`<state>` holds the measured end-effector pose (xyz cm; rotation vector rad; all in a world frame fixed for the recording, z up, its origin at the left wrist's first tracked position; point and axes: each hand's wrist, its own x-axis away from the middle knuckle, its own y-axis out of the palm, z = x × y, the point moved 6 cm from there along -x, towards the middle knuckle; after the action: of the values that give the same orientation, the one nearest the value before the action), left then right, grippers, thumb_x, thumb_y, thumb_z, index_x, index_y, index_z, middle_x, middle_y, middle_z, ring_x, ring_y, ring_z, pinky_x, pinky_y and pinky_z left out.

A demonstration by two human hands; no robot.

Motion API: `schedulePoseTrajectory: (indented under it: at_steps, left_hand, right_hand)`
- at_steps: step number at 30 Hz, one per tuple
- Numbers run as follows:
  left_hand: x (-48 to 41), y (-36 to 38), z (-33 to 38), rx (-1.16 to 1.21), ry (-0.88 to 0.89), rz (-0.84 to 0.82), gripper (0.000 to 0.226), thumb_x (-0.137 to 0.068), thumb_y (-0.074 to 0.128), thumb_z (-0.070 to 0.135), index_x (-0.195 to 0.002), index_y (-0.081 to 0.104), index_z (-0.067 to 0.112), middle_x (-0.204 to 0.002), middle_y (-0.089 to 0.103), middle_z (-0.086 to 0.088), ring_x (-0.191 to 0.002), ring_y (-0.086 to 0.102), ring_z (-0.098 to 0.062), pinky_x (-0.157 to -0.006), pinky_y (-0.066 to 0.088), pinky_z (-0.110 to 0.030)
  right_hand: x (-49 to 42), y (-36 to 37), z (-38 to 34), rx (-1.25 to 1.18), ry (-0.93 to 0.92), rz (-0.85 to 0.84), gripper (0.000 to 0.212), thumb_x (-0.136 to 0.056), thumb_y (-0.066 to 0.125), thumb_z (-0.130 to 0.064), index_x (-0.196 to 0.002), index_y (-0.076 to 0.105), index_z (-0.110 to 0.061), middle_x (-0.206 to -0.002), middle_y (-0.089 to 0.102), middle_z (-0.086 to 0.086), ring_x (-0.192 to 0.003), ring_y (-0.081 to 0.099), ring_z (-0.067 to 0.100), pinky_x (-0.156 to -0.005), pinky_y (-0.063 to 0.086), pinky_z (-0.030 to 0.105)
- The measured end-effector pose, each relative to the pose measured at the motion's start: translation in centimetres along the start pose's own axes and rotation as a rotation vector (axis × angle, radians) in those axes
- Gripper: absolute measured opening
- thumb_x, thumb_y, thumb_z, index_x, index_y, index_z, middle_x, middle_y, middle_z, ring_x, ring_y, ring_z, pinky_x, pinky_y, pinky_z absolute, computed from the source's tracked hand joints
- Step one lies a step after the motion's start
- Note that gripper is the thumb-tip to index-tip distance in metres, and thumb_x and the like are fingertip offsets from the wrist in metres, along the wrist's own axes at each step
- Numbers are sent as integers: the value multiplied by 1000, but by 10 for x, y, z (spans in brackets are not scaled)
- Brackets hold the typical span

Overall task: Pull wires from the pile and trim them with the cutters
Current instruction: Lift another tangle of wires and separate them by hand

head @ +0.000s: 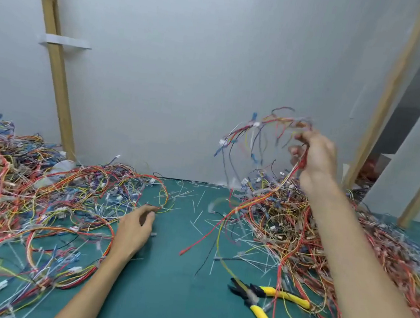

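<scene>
Above the right-hand pile on the green table, a wire bundle is held clamped in the right hand, strands snagged below and likely dragging more wires over the cutters lying near; the left hand rests loosely curled, its grip closed on nothing.

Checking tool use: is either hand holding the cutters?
No, the cutters lie on the green mat, untouched by either hand.

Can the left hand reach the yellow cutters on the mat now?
Probably yes. The left hand holds nothing, and bare green mat lies between it and the cutters, though red wires cross their handles.
</scene>
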<state>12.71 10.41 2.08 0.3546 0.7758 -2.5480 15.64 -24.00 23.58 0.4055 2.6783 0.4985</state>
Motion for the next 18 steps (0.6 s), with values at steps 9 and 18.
schedulePoseTrajectory:
  at_steps: [9,18]
  left_hand:
    - [25,5,35,200,121,86,28,-100,49,11,-80,67,18,-71,69,4,-63,57,-3,-64,44,-23]
    - [39,75,79,960,-356,-508,45,-105,26,32,-109,64,8,-98,75,-6,-88,72,-14,-75,53,-24]
  right_hand:
    - [57,-7,106,-140,308,-110,19,-102,47,-12,-90,60,-18,-72,56,-5,-38,45,4,-35,32,13]
    - [102,-22,153,-123,420,-249,14,-103,46,-18,-107,57,-27,-86,66,-3,-44,45,9,-42,33,20]
